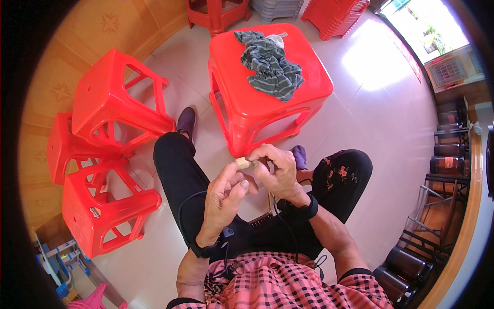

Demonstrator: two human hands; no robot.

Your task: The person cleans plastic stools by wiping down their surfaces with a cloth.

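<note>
A small pale yellow piece [243, 162] sits at the tip of my left index finger; whether it wraps the fingertip or only rests against it, I cannot tell. My left hand [222, 194] has its index finger stretched out, with the thumb apart and the other fingers loosely bent. From the right side, my right hand [278, 175] pinches with thumb and index finger at the piece's right end. Both hands are above my lap, in front of the red stool [221, 38]. On that stool lies a crumpled dark grey striped cloth [272, 67].
Several red plastic stools [98, 103] stand at the left by the tiled wall. Stacked red stools [334, 18] and grey stools [278, 9] are at the back. Dark cylindrical containers [447, 165] line the right wall. A dark cord [188, 198] hangs across my legs.
</note>
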